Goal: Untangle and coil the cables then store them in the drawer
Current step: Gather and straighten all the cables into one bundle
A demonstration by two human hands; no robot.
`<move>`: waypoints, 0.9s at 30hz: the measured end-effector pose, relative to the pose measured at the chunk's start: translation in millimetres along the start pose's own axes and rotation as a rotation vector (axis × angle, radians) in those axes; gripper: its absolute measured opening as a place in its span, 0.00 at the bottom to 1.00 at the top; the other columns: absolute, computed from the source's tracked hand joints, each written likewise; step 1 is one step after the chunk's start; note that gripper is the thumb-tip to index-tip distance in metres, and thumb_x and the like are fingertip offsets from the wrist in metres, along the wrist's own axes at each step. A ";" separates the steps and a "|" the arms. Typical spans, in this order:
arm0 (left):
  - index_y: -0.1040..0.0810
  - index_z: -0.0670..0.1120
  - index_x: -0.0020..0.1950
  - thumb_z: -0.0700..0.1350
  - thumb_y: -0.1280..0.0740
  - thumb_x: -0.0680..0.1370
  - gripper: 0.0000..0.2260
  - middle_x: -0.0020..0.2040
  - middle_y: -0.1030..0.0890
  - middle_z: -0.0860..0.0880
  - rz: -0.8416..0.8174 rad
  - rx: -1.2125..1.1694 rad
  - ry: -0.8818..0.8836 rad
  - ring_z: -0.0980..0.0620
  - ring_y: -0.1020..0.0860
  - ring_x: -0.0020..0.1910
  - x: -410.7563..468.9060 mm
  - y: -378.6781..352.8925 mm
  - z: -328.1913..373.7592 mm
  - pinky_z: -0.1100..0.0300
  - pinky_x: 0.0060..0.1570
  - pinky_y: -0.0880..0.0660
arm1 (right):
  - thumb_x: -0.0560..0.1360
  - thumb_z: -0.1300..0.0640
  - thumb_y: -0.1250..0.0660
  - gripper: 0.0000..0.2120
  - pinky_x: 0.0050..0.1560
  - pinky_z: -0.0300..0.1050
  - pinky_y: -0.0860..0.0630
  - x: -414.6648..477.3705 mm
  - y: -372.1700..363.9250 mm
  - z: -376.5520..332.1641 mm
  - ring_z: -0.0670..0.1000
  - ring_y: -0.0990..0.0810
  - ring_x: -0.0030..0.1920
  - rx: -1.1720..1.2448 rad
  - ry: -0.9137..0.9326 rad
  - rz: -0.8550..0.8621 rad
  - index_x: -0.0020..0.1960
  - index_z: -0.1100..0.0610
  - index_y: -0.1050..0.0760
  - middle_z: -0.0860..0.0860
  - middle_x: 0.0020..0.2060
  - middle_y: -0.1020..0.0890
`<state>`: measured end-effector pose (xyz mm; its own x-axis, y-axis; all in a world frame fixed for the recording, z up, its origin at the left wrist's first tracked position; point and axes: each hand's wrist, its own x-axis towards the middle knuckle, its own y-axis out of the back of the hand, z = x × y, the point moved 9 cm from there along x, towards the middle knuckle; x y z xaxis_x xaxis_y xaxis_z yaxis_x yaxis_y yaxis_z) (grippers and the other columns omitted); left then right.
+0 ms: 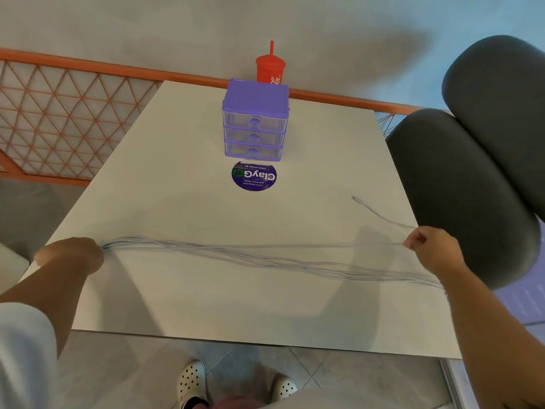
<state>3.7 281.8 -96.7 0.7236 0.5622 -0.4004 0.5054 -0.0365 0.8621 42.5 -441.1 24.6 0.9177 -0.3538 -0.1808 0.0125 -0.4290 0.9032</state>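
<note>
Pale desk (206, 290) bears the cables (250, 255), stretched across its near half, well short of the drawer unit (255, 122). Their blurred bundle vanishes into the left hand (70, 255), whose curled fingers are hidden. The right hand (430, 246) pinches one strand.

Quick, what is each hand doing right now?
Left hand: closed around one end of the thin pale grey cables.
Right hand: pinching a strand of those cables.

The tabletop (206, 302) is showing a smooth matt finish; the drawer unit (255, 95), purple and clear plastic; the cables (236, 252), smooth pale sheathing.
</note>
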 end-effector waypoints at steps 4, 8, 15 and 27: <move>0.25 0.44 0.61 0.46 0.44 0.77 0.17 0.60 0.23 0.43 -0.011 -0.024 0.007 0.44 0.26 0.59 7.5 -5.7 -2.5 0.50 0.62 0.29 | 0.74 0.60 0.34 0.05 0.48 0.48 0.28 -20.7 -44.4 37.8 0.58 0.26 0.44 -0.007 -0.143 -0.023 0.41 0.59 0.22 0.56 0.40 0.21; 0.25 0.42 0.61 0.47 0.43 0.77 0.16 0.60 0.23 0.42 -0.022 -0.070 0.011 0.43 0.26 0.59 16.5 -12.2 -6.2 0.51 0.62 0.30 | 0.73 0.58 0.32 0.06 0.48 0.50 0.27 -16.6 -47.7 43.9 0.59 0.24 0.46 -0.008 -0.135 -0.043 0.41 0.61 0.23 0.57 0.40 0.21; 0.24 0.42 0.60 0.49 0.42 0.76 0.17 0.59 0.23 0.42 0.000 -0.090 0.007 0.42 0.25 0.58 36.4 -22.1 -12.7 0.51 0.60 0.29 | 0.74 0.62 0.33 0.08 0.39 0.44 0.30 -5.5 1.8 18.8 0.56 0.26 0.35 -0.228 0.218 0.234 0.41 0.67 0.22 0.60 0.37 0.22; 0.24 0.42 0.61 0.46 0.42 0.77 0.16 0.59 0.22 0.43 0.009 -0.086 -0.008 0.44 0.25 0.58 17.0 -10.6 -3.5 0.54 0.60 0.29 | 0.75 0.50 0.35 0.18 0.62 0.60 0.32 -9.2 -34.9 74.5 0.63 0.30 0.61 -0.132 -0.246 0.049 0.62 0.56 0.28 0.59 0.59 0.26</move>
<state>9.0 294.6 -111.5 0.7319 0.5552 -0.3952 0.4571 0.0302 0.8889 4.0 -484.7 -34.2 0.7947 -0.5693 -0.2104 0.0369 -0.3007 0.9530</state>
